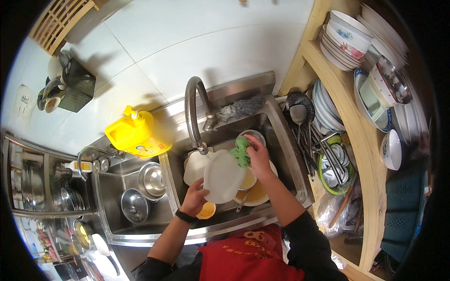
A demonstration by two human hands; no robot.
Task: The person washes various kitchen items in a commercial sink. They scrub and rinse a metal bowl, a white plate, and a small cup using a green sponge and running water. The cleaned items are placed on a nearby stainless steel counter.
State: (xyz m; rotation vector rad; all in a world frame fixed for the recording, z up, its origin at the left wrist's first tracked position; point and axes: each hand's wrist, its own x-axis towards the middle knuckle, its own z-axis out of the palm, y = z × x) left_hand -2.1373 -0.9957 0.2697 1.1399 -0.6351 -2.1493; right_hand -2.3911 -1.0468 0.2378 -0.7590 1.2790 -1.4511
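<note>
My left hand (pixel 194 198) grips the lower left edge of a white oval plate (pixel 224 177), tilted above the right basin of a stainless steel sink. In my right hand (pixel 259 156) is a bunched green scrubbing cloth (pixel 241 151), at the plate's upper right edge. The curved metal faucet (pixel 192 112) has its spout just above the plate's upper left. Below lie another white dish (pixel 195 168), a bowl of yellowish liquid (pixel 248 181) with a utensil handle (pixel 242 202) near it, a round container (pixel 256 135) and a small orange-filled bowl (pixel 206 210), partly hidden.
A yellow pump jug (pixel 140 135) stands behind the basin divider (pixel 169 186). Metal bowls (pixel 152 181) sit in the left basin. A grey cloth (pixel 246 106) lies on the back ledge. At right, wooden shelves (pixel 355 123) hold stacked bowls (pixel 346 42), ladles (pixel 299 114) and a green basket (pixel 320 175).
</note>
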